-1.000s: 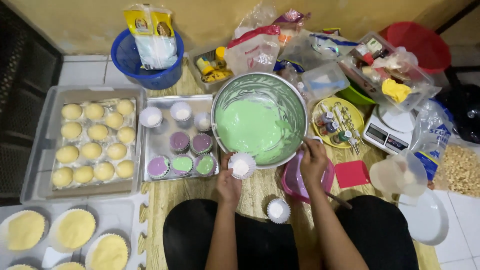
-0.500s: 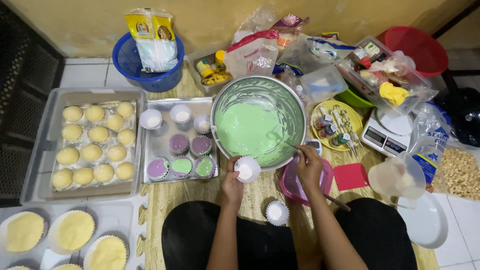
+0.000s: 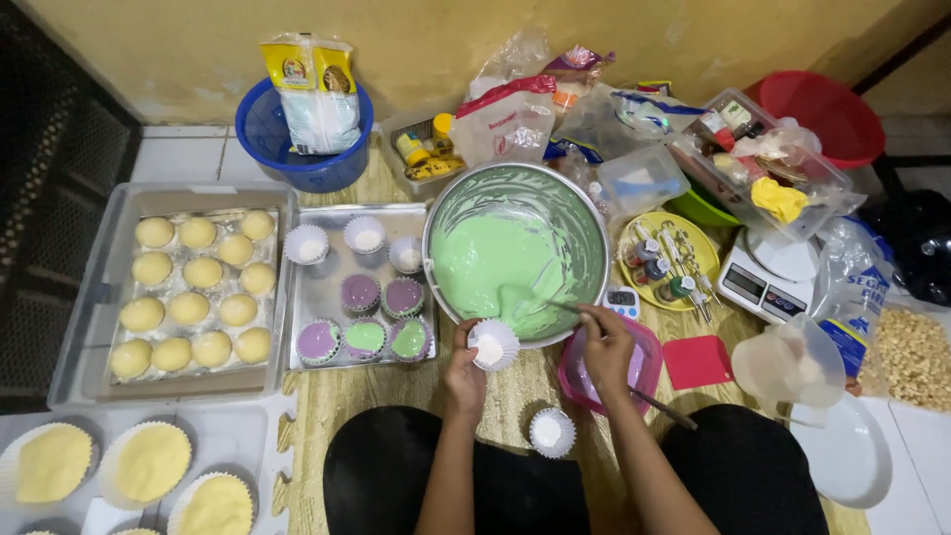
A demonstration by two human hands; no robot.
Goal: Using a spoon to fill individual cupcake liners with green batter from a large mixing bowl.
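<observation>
A lone white paper cup [image 3: 552, 432] is noted nearest the seated person, standing on the wooden floor between the knees. Just beyond, the left hand [image 3: 466, 369] is closed around a pleated paper cup liner [image 3: 492, 344], held at the near rim of the steel mixing bowl [image 3: 584, 213]; the liner shows white inside, and whether any batter has gone in cannot be told. The right hand [image 3: 606, 342] is clenched on a thin utensil [image 3: 555, 304] whose tip lies in the green batter [image 3: 485, 263]; its working end is not clearly made out. A pink container [image 3: 644, 372] sits under that hand.

Progress is judged partial. On the metal tray [image 3: 327, 297] left of the bowl, five cups are filled: two purple [image 3: 360, 292] in the middle row, and three in the near row, of which two [image 3: 364, 337] are topped green over purple. Three liners [image 3: 366, 234] at the far edge remain empty. The bowl is still well stocked, so much portioning is judged outstanding.

The batter is seen as pale green, smooth and glossy, with streaks left on the bowl wall.

Farther left, a lidded tray of round yellow cakes [image 3: 193, 287] is recorded. Beyond the bowl, a blue basin [image 3: 267, 144] is recorded.
</observation>
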